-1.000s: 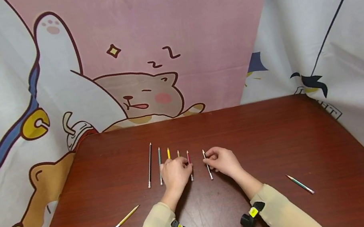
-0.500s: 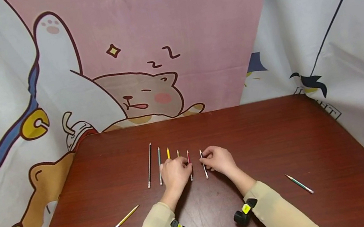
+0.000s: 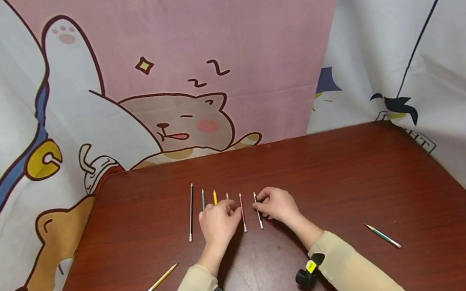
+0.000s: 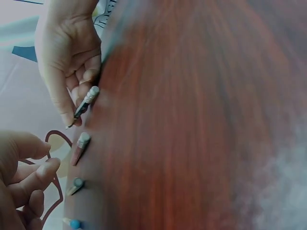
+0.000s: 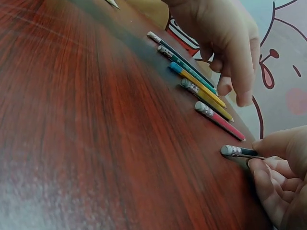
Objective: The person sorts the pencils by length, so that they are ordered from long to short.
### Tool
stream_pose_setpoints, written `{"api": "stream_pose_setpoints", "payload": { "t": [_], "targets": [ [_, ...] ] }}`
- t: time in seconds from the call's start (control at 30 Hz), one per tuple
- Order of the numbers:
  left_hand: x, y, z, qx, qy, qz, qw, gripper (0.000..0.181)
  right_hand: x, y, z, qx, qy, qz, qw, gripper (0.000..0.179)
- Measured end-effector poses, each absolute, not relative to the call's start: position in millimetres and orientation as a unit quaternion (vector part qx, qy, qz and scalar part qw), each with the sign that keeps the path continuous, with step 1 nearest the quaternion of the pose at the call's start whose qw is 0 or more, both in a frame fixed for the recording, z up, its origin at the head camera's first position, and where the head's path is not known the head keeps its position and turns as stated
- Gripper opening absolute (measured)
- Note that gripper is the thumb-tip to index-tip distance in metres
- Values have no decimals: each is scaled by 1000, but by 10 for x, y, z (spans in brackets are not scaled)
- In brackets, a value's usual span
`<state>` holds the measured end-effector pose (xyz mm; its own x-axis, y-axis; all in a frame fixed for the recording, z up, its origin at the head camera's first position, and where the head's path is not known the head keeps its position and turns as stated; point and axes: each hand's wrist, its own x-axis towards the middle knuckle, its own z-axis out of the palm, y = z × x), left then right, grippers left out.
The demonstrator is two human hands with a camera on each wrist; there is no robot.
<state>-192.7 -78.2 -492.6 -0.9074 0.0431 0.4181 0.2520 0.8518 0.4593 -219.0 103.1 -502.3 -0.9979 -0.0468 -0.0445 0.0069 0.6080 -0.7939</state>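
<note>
A row of pencils runs side by side across the middle of the table. At its right end my right hand pinches a dark pencil with a white eraser between thumb and fingertip. Left of that lies a red pencil, its eraser toward me. My left hand hovers over the row with thumb and index parted and nothing between them, its fingertips close beside the red pencil. Under and beyond it show a yellowish pencil, a yellow one with a blue end, a teal one and a long black pencil.
A yellow pencil lies slanted at the front left of the brown wooden table. A green pencil lies slanted at the right. A cartoon-printed cloth hangs behind the table's far edge.
My right hand has moved left with the dark pencil, bringing it nearer the red one and straighter. My left hand has let go of the red pencil and shifted slightly left.
</note>
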Motion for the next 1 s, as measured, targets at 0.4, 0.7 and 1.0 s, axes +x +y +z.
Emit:
{"api": "stream_pose_setpoints", "payload": {
  "t": [0.4,0.7,1.0],
  "targets": [
    [-1787,-885,-4840,-72,-932,-300,188,24,-2181,959,-5002,-8,925,-381,14,20],
    [-1689,-940,-4819,-80,-931,-302,187,22,-2186,964,-5043,-12,924,-382,12,20],
    [-1622,-1004,-4833,-87,-928,-316,179,22,-2201,992,-5074,-15,921,-390,8,20]
  ]
}}
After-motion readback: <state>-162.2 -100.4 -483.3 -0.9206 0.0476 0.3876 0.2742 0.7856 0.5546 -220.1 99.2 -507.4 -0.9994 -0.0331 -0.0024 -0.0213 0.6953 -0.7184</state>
